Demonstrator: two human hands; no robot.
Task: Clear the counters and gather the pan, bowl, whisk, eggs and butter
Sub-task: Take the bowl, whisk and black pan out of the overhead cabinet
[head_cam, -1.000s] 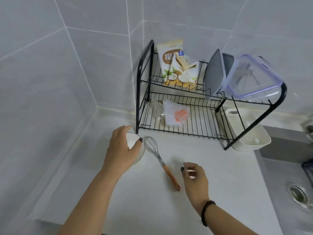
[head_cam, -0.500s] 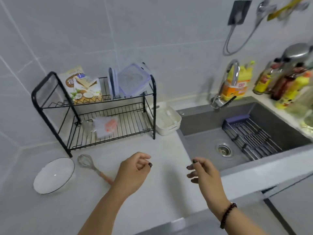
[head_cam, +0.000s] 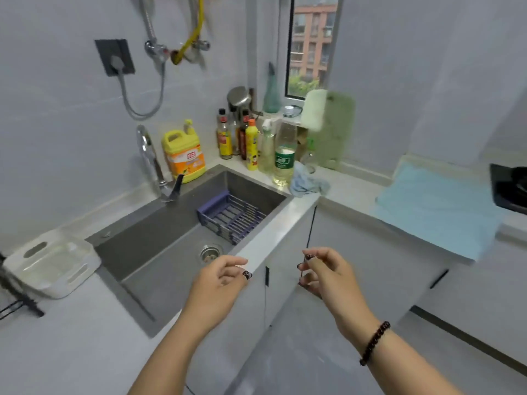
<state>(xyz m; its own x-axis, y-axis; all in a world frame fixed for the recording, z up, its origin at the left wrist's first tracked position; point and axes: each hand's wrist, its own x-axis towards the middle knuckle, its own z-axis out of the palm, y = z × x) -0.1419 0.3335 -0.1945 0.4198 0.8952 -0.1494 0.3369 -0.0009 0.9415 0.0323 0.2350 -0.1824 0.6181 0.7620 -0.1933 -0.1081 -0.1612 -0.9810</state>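
My left hand hangs in the air over the front edge of the grey sink, fingers loosely curled and holding nothing. My right hand floats to its right in front of the white cabinet doors, also loosely curled and holding nothing; a dark bead bracelet is on its wrist. The bowl and whisk are out of view to the left. No pan, eggs or butter show in this frame.
A purple drain rack lies in the sink beside the tap. Detergent jug, sauce bottles, an oil bottle and a blue rag crowd the corner. A white tray sits left; a blue cloth and black stove sit right.
My view has swung right, from the dish rack, bowl and whisk to the sink and the corner counter. Both hands left the bowl and whisk and now hang free.
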